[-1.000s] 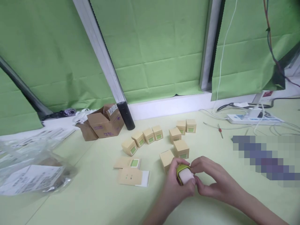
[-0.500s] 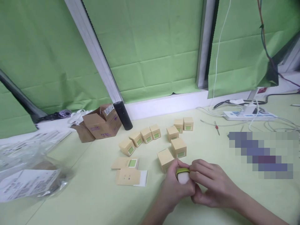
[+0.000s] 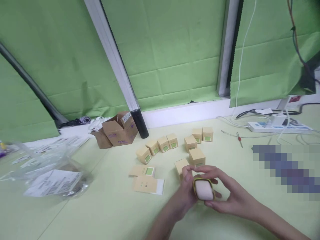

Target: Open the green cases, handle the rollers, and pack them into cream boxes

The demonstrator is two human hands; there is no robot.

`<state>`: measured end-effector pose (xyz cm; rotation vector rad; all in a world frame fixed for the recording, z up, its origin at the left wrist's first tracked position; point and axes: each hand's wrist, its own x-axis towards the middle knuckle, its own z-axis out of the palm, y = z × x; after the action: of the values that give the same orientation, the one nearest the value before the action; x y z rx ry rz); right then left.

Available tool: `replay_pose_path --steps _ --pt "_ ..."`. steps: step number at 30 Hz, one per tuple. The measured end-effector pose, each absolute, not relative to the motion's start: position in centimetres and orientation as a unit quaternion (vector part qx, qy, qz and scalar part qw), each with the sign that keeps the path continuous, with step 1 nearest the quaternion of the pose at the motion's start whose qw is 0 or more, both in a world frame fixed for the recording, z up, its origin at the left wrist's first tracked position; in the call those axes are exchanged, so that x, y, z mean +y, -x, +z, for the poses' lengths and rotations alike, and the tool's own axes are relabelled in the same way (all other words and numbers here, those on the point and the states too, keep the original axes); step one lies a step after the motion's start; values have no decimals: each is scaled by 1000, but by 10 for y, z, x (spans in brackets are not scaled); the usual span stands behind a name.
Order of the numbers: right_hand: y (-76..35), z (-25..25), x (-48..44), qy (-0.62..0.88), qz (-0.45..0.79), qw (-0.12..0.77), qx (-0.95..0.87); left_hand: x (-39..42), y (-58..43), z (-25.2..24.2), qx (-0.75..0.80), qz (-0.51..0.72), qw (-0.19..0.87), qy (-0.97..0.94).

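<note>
Head camera view, looking down at a pale green table (image 3: 100, 206). Both hands meet just above it, low in the picture, gripping a small white jar (image 3: 203, 190) with a yellow-green rim. The left hand (image 3: 186, 195) clasps the jar's left side, thumb and fingers curled round it. The right hand (image 3: 226, 198) cups it from below and from the right, fingers arched over the top. The jar looks light, rigid and smooth, perhaps plastic or glass, so it is likely slippery. Its rounded sides seem to offer the surest hold, with the rim as a ridge for fingertips. Just beyond the hands stand small tan boxes (image 3: 196, 156) with green labels. Two flattened cartons (image 3: 147, 184) lie to the left.
</note>
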<state>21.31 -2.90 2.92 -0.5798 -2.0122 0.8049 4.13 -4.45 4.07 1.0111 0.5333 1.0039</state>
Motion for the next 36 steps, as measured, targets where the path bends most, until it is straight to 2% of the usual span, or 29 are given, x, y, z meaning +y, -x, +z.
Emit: replay_pose_path --steps 2,4,5,7,11,14,18,24,32,36 --pt "-214 24 -27 216 401 485 -747 -59 -26 47 337 464 623 -532" --pt "-217 22 -24 232 467 516 -680 -77 -13 46 469 471 463 -586" --pt "-219 23 -23 251 489 515 -658 -85 -8 42 517 471 401 -592" --pt "-222 27 -21 285 507 483 -654 -98 -6 27 560 458 351 -595" --pt "-218 28 -26 340 465 398 -714 -103 -22 -13 605 441 367 -552" --pt "-206 22 -34 366 412 330 -766 -97 -37 -31 625 456 338 -536" --pt "-193 19 -45 341 361 269 -825 -94 -46 -40 642 425 289 -569" --pt "-190 30 -49 337 356 176 -854 -96 -43 -45 681 324 208 -623" --pt "-187 47 -53 320 298 104 -893 -96 -49 -37 689 283 227 -628" --pt "-186 36 -52 329 307 111 -886 -103 -38 -31 669 289 282 -624"
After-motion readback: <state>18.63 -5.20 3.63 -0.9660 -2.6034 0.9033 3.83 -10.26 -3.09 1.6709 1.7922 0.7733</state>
